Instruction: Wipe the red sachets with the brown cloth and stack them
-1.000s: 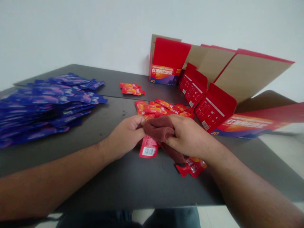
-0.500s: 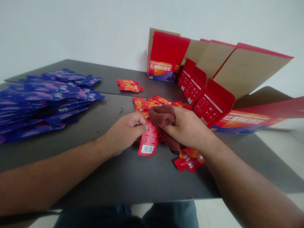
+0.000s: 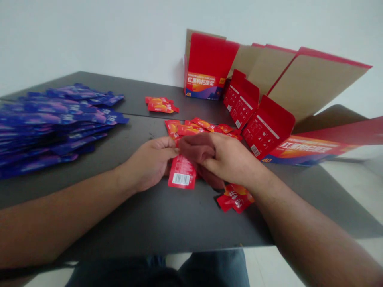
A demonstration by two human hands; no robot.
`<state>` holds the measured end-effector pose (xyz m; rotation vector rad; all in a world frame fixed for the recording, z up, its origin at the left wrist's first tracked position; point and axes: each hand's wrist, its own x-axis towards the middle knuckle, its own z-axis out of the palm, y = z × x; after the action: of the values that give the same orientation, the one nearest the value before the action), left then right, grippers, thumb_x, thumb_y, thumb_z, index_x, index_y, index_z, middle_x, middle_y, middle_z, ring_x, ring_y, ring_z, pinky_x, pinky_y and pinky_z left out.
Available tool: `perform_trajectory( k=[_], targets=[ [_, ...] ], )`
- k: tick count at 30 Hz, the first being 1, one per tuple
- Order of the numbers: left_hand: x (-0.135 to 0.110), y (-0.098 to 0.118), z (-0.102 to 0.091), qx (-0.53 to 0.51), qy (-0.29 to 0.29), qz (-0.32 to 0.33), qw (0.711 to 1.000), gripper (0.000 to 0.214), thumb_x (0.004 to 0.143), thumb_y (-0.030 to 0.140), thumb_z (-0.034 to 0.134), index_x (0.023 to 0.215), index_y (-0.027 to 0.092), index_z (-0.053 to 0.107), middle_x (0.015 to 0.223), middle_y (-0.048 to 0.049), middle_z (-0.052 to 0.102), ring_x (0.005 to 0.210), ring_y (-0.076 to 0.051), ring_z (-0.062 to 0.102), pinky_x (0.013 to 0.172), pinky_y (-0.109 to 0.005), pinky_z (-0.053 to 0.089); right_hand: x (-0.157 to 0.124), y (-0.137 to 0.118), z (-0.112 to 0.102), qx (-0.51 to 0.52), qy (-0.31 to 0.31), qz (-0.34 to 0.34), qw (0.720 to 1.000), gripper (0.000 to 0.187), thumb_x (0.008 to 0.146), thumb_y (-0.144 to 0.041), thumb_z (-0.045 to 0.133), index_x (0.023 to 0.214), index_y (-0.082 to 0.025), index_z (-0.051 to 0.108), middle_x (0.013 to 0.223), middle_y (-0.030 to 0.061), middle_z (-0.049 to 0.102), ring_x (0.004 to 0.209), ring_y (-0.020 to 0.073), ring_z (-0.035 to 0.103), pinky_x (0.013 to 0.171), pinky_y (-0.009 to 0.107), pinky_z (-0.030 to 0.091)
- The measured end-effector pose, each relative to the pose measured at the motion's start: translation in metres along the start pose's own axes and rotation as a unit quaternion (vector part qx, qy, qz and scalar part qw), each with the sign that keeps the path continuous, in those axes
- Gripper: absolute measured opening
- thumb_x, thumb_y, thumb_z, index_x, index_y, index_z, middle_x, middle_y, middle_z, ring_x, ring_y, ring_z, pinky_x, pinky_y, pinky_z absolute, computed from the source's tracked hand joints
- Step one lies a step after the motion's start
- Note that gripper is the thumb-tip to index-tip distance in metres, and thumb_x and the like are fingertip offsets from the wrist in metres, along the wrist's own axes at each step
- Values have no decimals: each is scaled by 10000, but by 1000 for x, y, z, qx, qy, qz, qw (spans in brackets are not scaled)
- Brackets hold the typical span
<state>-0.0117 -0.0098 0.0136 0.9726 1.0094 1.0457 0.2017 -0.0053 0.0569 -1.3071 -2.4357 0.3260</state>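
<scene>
We log, on 1 dark desk (image 3: 185,223): 1 opened red-and-kraft carton (image 3: 206,65), flaps up; 1 heap of blue sachets (image 3: 56,123), too many to count; red sachets: approx. 3 in far group (image 3: 160,105), approx. 8 in loose pile (image 3: 200,128), 1 lone sachet (image 3: 235,198), 1 held sachet (image 3: 182,175), mid-desk, just before pile. L hand (image 3: 148,163) pinches its top; R hand (image 3: 227,157) grips 1 brown terry cloth (image 3: 196,146) against it.

A strip of dark tabletop (image 3: 149,223) lay between the blue sachet pile (image 3: 56,123) and the red sachets (image 3: 200,129); the open red carton (image 3: 267,127) blocked the way beyond the right hand (image 3: 227,159).
</scene>
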Motion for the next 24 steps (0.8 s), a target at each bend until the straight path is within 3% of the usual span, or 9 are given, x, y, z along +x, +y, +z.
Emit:
perform_trajectory(
  k=[2,5,9,12,13,15,17,21,24],
  targets=[
    [-2,1,2,-20,-7,-44,999,187,748,183,748,786,206,567,657,-3,666,582,-172,658,627,-338,597,5,8,-1,-17,65,33,997,513,941,-234,656,1448,-240,732,1247,88,826,1113,285,763,901,377,543],
    [-4,7,1,-4,-14,-43,999,184,757,184,739,780,203,557,659,2,667,575,-161,650,617,-311,575,9,15,-3,-21,87,50,995,499,967,-284,655,1458,-242,739,1265,99,834,1084,301,779,854,377,545],
    [-9,34,-13,78,-21,63,995,173,779,183,717,788,197,545,657,30,638,545,-120,586,565,-242,479,9,19,-8,-36,119,64,990,518,964,-322,662,1472,-251,735,1248,106,840,1076,331,771,827,390,538],
    [-18,64,-36,211,49,149,965,140,870,207,665,854,192,527,682,65,607,591,-109,587,677,-258,493,8,20,-9,-51,124,58,989,504,967,-328,648,1456,-254,745,1205,113,839,1045,338,767,807,396,525],
    [-22,73,-45,296,92,180,934,112,888,209,640,861,183,534,653,75,569,585,-97,564,702,-248,463,8,20,-9,-56,125,48,989,500,967,-324,644,1452,-257,745,1195,112,838,1039,338,765,800,395,521],
    [-32,84,-62,516,164,189,819,126,940,264,626,897,146,619,696,66,580,662,-91,558,812,-263,447,8,19,-8,-65,128,35,989,491,966,-318,638,1440,-247,744,1205,117,830,1042,340,762,801,399,517],
    [-42,84,-77,642,196,196,715,172,967,293,610,939,135,672,781,29,636,736,-130,581,852,-286,445,7,17,-8,-70,123,37,989,477,968,-317,635,1423,-220,743,1223,134,819,1058,346,755,817,408,518],
    [-59,59,-96,793,85,164,580,327,1083,263,432,1190,132,713,1160,-123,764,1058,-278,701,900,-361,500,6,13,-8,-82,113,44,989,469,965,-324,645,1404,-186,737,1205,156,795,1063,342,734,857,422,525],
    [-71,39,-100,854,48,135,500,344,1110,264,394,1120,148,717,1176,-158,761,1068,-317,715,795,-383,510,5,11,-6,-87,109,36,990,480,959,-320,650,1411,-179,730,1188,154,774,1084,336,718,898,426,529]
  ],
)
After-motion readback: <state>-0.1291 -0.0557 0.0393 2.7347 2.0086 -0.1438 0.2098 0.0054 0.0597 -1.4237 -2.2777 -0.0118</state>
